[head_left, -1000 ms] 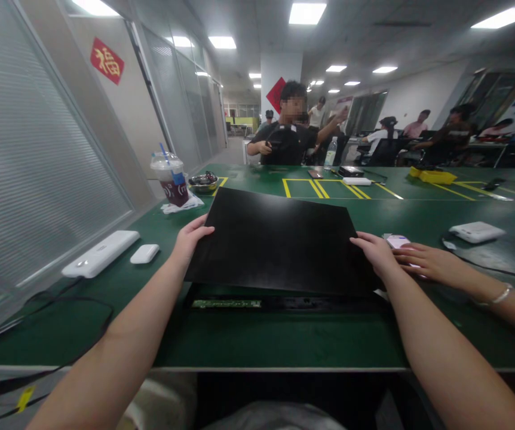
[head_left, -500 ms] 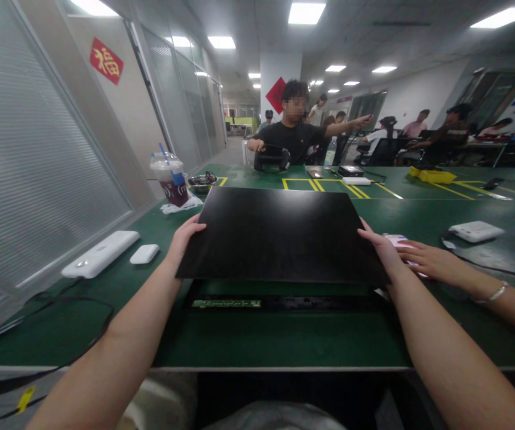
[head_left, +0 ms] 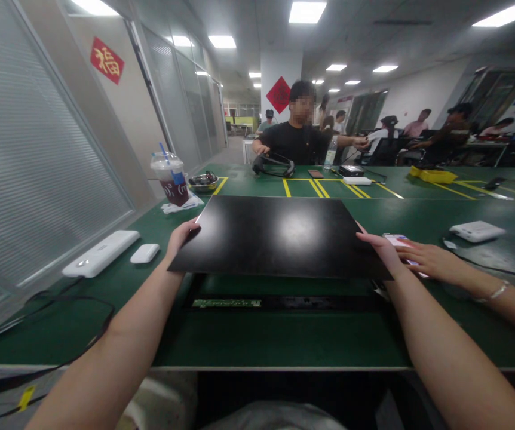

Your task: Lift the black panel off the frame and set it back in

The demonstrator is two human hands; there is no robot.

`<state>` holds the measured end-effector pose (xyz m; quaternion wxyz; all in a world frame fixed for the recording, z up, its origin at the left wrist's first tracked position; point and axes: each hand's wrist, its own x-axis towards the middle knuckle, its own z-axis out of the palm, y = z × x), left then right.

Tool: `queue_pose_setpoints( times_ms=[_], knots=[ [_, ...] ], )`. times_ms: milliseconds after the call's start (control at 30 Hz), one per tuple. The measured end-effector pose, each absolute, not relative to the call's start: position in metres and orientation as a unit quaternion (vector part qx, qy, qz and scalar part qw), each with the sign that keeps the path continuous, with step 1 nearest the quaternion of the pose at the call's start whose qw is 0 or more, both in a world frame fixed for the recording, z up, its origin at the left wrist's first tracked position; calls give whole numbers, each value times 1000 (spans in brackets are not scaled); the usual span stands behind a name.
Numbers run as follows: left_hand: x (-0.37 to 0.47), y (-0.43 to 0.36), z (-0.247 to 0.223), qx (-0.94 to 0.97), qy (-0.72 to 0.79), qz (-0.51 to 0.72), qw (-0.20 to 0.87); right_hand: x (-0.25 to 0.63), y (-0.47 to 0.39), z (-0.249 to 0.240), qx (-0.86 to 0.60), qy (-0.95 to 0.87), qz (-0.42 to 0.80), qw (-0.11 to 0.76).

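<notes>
A flat, glossy black display panel [head_left: 261,239] is held above the table between my two hands, its far edge tilted and ceiling lights mirrored in it. My left hand [head_left: 183,236] is closed on the left edge, thumb on top. On the right edge my right hand [head_left: 379,246] grips the same way; the fingers underneath are hidden. Below the panel's near edge lies a dark strip [head_left: 315,303] with a green circuit board [head_left: 227,303] at its left part. How much more lies beneath the panel is hidden.
Left stand a drink cup [head_left: 170,179], a white power bank [head_left: 100,254] and a small white case [head_left: 145,253]. At right, another person's hand [head_left: 432,261] rests on a phone [head_left: 399,240]. Across the green table [head_left: 284,352], a person touches a dark headset [head_left: 273,166]. A yellow tray [head_left: 432,175] sits far right.
The panel has tipped flatter, its far edge lower, and light reflections now show on it. Across the table, the person has lowered the headset onto the tabletop and dropped the outstretched arm.
</notes>
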<state>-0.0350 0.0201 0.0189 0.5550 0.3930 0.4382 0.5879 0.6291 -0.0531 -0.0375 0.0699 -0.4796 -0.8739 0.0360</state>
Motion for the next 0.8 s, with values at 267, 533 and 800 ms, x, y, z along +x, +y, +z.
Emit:
queue_pose_setpoints(
  times_ms=[267, 533, 800],
  knots=[
    [-35, 19, 20, 387, 452, 589, 547, 628, -55, -33, -467, -878, 54, 94],
    [-38, 21, 17, 398, 440, 588, 550, 621, -58, -28, -464, -881, 54, 76],
    [-33, 19, 22, 365, 447, 597, 557, 613, -68, -40, -510, -850, -12, 134]
  ],
)
